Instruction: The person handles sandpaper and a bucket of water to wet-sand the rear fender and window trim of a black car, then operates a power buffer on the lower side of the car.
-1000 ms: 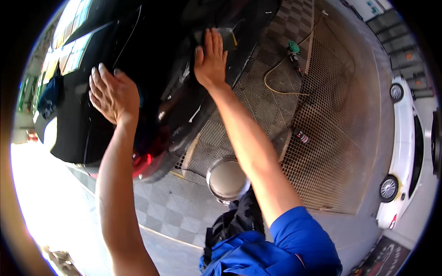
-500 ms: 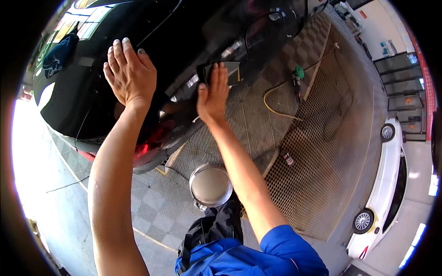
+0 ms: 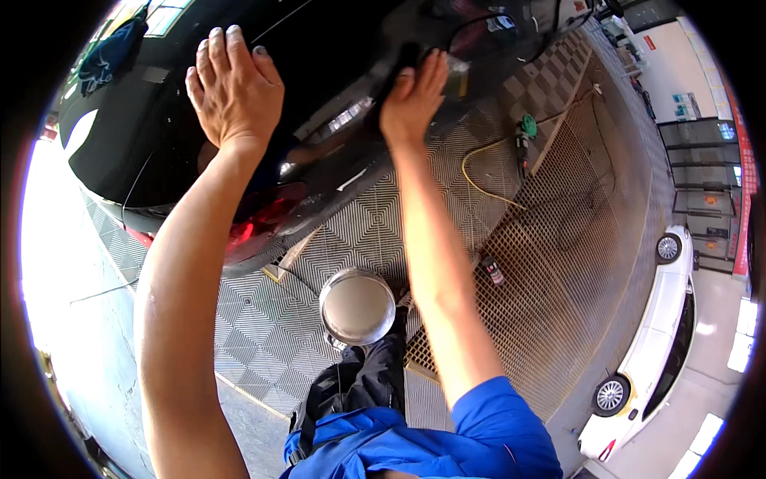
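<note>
My left hand (image 3: 234,88) lies open, fingers outstretched, against the glossy black car (image 3: 319,72), near its rear corner with a red tail light (image 3: 263,215). My right hand (image 3: 413,100) is farther right on the same body panel, fingers extended flat over a dark pad (image 3: 456,80) with a yellowish edge, which is partly hidden and blurred. A dark blue cloth (image 3: 108,52) rests on the car to the left of my left hand. Below the car, between my forearms, is a round metal-rimmed stool (image 3: 356,305), just above my legs.
A metal floor grate (image 3: 558,263) lies to the right, with a green-and-black tool (image 3: 525,136), a yellow hose (image 3: 479,184) and a small bottle (image 3: 493,270). A white car (image 3: 638,351) stands at the far right.
My right hand first moved down and back, then up and rightward again with the pad. My left hand has moved higher in the picture, and the view has shifted.
</note>
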`<state>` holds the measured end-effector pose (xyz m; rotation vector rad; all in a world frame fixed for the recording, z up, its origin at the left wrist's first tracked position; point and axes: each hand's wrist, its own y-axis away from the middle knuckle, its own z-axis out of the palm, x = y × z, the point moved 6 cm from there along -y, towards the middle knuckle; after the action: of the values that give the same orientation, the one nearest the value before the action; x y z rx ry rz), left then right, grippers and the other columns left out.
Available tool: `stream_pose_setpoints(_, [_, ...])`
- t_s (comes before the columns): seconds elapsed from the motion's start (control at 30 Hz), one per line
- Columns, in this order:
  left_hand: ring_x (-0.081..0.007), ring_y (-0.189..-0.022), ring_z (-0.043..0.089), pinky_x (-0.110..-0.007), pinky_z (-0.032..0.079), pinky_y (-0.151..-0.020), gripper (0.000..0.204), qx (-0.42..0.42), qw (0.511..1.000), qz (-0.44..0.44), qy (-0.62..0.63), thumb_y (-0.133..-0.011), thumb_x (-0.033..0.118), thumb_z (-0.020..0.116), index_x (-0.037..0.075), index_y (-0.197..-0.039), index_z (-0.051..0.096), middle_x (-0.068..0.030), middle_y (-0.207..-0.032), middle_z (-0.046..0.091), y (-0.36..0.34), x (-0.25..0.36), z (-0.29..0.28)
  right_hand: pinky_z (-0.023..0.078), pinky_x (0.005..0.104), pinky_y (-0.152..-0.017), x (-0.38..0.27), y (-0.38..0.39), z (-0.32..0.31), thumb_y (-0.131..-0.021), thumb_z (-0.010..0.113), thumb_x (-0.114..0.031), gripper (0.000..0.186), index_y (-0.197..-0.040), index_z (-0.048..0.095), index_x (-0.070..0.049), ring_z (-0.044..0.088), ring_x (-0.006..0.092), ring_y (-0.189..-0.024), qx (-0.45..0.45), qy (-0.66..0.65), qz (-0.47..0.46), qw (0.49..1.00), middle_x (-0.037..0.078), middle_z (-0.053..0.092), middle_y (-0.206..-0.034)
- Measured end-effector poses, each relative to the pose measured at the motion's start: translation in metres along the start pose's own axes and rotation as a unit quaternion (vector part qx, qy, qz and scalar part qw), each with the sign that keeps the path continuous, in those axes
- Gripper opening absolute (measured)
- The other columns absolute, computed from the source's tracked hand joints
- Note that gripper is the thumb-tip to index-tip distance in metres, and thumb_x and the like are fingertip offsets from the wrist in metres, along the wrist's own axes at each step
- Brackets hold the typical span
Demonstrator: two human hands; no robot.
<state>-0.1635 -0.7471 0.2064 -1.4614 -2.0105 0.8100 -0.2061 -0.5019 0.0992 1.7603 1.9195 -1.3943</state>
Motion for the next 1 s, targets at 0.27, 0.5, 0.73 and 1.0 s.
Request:
stream_pose_setpoints(0.27, [-0.027,-0.15,0.04,-0.048,0.028,-0.123,0.05,0.023,1.0,-0.004,-0.003,-0.106,0.038,0.046,0.014,-0.149,0.052,-0.0087,-0.158,0.049,-0.005,0.0,0.008,0.021,0.0678,-0.122,-0.009,-0.014,0.004,-0.108,0.041,-0.036,0.068,-0.165,0.021,-0.004,0.017,0.0396,-0.16,-0.018,0.051,-0.059,0.997,0.019,0.02,-0.173])
stream_pose_setpoints(0.5, [-0.0268,-0.15,0.04,-0.048,0.028,-0.123,0.049,0.003,0.999,-0.007,-0.035,-0.106,0.037,0.046,0.013,-0.148,0.051,-0.0088,-0.158,0.049,-0.001,-0.013,0.005,0.019,0.0684,-0.122,-0.007,0.05,0.01,-0.11,0.036,-0.041,0.069,-0.166,0.017,-0.005,0.013,0.0398,-0.161,-0.087,0.037,-0.066,0.993,0.018,0.014,-0.174])
stream_pose_setpoints(0.73, [-0.027,-0.15,0.04,-0.049,0.027,-0.124,0.048,-0.004,1.0,-0.014,-0.01,-0.106,0.036,0.047,0.014,-0.148,0.051,-0.009,-0.157,0.049,0.001,-0.013,0.01,0.02,0.0679,-0.121,-0.039,0.072,0.022,-0.109,0.037,-0.04,0.069,-0.166,0.019,-0.005,0.015,0.0429,-0.16,-0.074,-0.019,0.006,0.997,0.019,0.017,-0.173])
stream_pose_setpoints(1.0, [-0.0272,-0.15,0.04,-0.049,0.027,-0.124,0.048,0.004,1.0,0.0,-0.007,-0.106,0.037,0.045,0.014,-0.148,0.051,-0.0093,-0.157,0.05,-0.003,-0.001,0.007,0.02,0.0701,-0.12,-0.022,0.017,0.011,-0.108,0.039,-0.039,0.068,-0.166,0.022,-0.007,0.016,0.0415,-0.16,-0.011,-0.005,-0.002,1.0,0.017,0.018,-0.173])
